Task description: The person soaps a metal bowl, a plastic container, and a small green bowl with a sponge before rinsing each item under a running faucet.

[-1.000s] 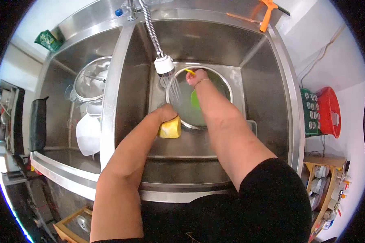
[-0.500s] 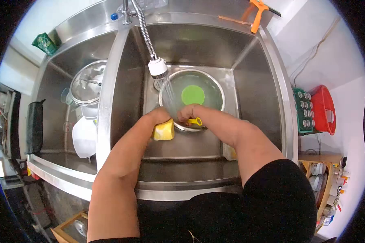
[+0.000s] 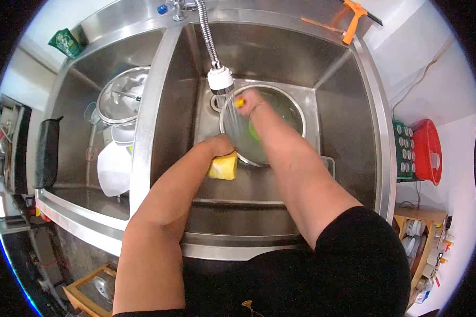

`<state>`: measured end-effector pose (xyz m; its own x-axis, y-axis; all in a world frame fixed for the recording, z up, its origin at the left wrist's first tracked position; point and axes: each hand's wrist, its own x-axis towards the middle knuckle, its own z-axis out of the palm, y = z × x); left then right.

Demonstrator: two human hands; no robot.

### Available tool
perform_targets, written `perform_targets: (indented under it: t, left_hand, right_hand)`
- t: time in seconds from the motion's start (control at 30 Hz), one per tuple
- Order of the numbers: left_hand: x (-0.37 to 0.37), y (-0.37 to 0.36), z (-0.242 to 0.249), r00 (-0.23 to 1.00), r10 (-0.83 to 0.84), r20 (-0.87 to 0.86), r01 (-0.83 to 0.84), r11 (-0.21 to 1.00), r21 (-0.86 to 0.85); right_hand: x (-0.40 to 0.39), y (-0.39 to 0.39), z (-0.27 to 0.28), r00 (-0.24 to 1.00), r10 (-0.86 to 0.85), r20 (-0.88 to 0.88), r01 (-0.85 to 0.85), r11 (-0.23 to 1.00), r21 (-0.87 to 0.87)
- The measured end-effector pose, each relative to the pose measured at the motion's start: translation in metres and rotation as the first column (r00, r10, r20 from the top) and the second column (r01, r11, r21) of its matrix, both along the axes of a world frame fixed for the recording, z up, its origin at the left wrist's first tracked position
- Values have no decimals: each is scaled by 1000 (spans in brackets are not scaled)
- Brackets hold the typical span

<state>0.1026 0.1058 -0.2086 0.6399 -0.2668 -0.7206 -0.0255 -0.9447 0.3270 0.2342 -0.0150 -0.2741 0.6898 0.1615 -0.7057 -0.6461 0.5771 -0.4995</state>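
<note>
Gripping a yellow sponge (image 3: 225, 167), your left hand (image 3: 220, 145) is at the near-left rim of the water-filled round basin (image 3: 304, 127). Your right hand (image 3: 251, 100) has its fingers closed on a small yellow item (image 3: 240, 102), mostly hidden, above the basin's far-left side, just beside the running spray head (image 3: 220, 80).

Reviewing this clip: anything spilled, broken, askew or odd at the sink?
Nothing stands out as spilled or broken. The tap runs into the bowl. At most, the orange squeegee sits aslant by the back right corner, and dishes are piled loosely in the left basin.
</note>
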Motion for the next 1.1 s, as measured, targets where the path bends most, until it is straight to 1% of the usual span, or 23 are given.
perform_targets:
  t: [0.03,0.07,0.1,0.13,0.2,0.23,0.27,0.3,0.37,0.43,0.5,0.57,0.63,0.67,0.7,0.73,0.77,0.83,0.87,0.93,1.0,1.07,1.1]
  left_hand:
    - [2,1,-8,1000,-13,3,14,1000,-23]
    - [4,1,-16,1000,-31,5,31,998,-47]
    - [3,1,-16,999,-36,4,36,998,-50]
    - [2,2,-16,999,-33,43,37,994,-98]
    - [1,4,-19,996,-35,85,47,989,-141]
    - [1,4,-24,990,-98,102,112,984,-141]
    - [2,5,-29,980,-158,121,174,975,-139]
    - [0,4,-20,979,-159,127,176,975,-135]
    - [-7,-2,4,961,-202,187,215,975,-56]
    - [-5,-2,-15,967,-156,201,168,985,-46]
    - [-4,0,-22,971,-104,216,115,992,-41]
    - [-2,-3,-18,948,-187,256,205,978,-45]
    - [2,-4,-29,934,-251,256,267,963,-30]
    - [5,-3,-34,915,-309,259,323,946,-11]
    - [3,-4,-34,915,-310,256,323,946,-9]
    - [1,-7,-35,967,-141,212,150,988,-29]
    - [1,-8,-34,985,39,169,-32,999,-43]
    - [6,-7,-59,977,80,195,-70,996,-56]
    - [7,-6,-73,969,116,220,-103,992,-70]
    - [9,-5,-81,975,98,201,-85,994,-72]
    - [7,-5,-62,978,87,188,-74,994,-75]
    - [-3,-9,3,930,-305,203,301,952,54]
    - [0,-6,-5,934,-294,202,290,956,49]
  right_hand:
    - [-17,7,1,951,298,84,-262,919,-295]
    - [-18,0,-20,697,668,262,-502,715,-488]
    - [-16,-11,-60,282,907,313,-581,421,-697]
    - [-20,-19,-85,288,905,312,-579,424,-696]
    - [-41,-30,-124,-30,999,-38,-804,-47,-593]
    - [-55,-34,-121,-222,957,-185,-836,-284,-470]
    - [-66,-41,-117,-480,847,-228,-547,-492,-677]
    - [-82,-46,-98,-666,664,-341,-161,-574,-803]
    - [-120,-64,-72,-373,640,-672,-37,-733,-679]
    - [-148,-82,42,-344,438,-830,139,-851,-507]
    - [-123,-118,18,-178,362,-915,83,-921,-380]
    - [-102,-116,43,-83,228,-970,103,-966,-236]
    - [-81,-125,35,142,359,-922,328,-896,-299]
    - [-69,-127,28,143,363,-921,329,-895,-301]
    - [-61,-126,26,214,563,-798,448,-782,-432]
    - [-57,-126,24,253,736,-628,571,-638,-518]
    - [-52,-127,23,252,737,-627,575,-635,-515]
    - [-57,-103,53,-42,871,-490,746,-299,-595]
    - [-58,-88,59,-47,870,-491,744,-297,-598]
    - [-57,-62,64,-186,862,-471,793,-152,-590]
    - [-46,-51,61,-241,834,-497,811,-108,-575]
    - [-34,-48,49,-304,797,-522,824,-55,-564]
    - [-29,-57,42,-148,821,-551,758,-264,-597]
